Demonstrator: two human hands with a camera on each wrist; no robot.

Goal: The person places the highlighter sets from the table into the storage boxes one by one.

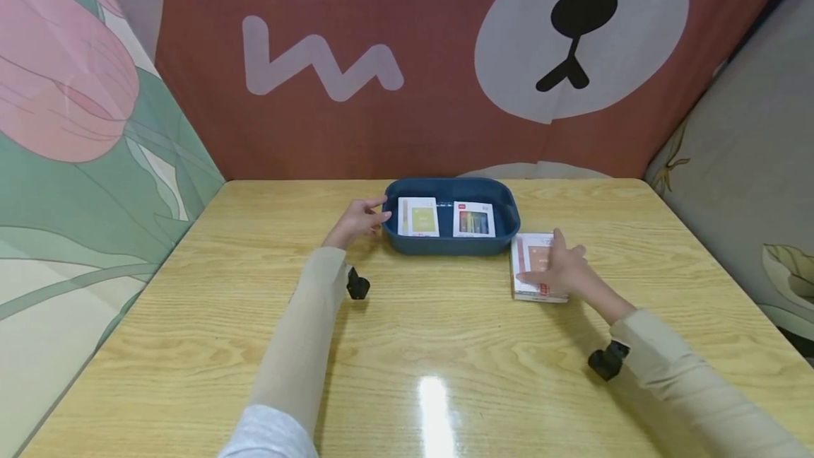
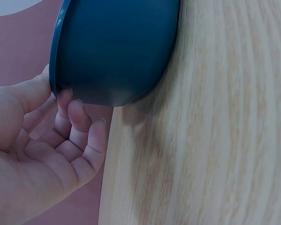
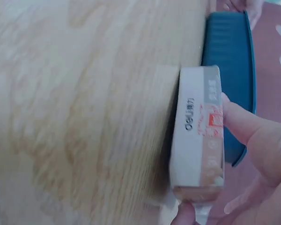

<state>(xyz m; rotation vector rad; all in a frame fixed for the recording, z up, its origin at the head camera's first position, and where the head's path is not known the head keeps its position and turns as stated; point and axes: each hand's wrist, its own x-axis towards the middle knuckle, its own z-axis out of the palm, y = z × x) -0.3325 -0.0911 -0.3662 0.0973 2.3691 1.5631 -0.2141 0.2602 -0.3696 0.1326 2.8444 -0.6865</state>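
Note:
A dark blue plastic basin (image 1: 448, 246) stands near the table's back edge. Inside lie a white box with a yellow-green panel (image 1: 422, 218) and a white box with a picture of coloured sticks (image 1: 473, 220). My left hand (image 1: 361, 221) pinches the basin's left rim, thumb at the edge and fingers curled below it in the left wrist view. To the basin's right, a white-and-pink carton marked "deli" (image 3: 192, 126) lies flat on the table. My right hand (image 1: 562, 267) holds it from above, thumb across its top towards the left side, a fingertip at its right edge.
The wooden table (image 1: 407, 331) runs up to a brown cloth backdrop (image 1: 356, 140). Patterned cloth panels stand at left (image 1: 95, 189) and right (image 1: 744, 154). The carton sits close by the basin's front right corner. Black cameras hang at both wrists.

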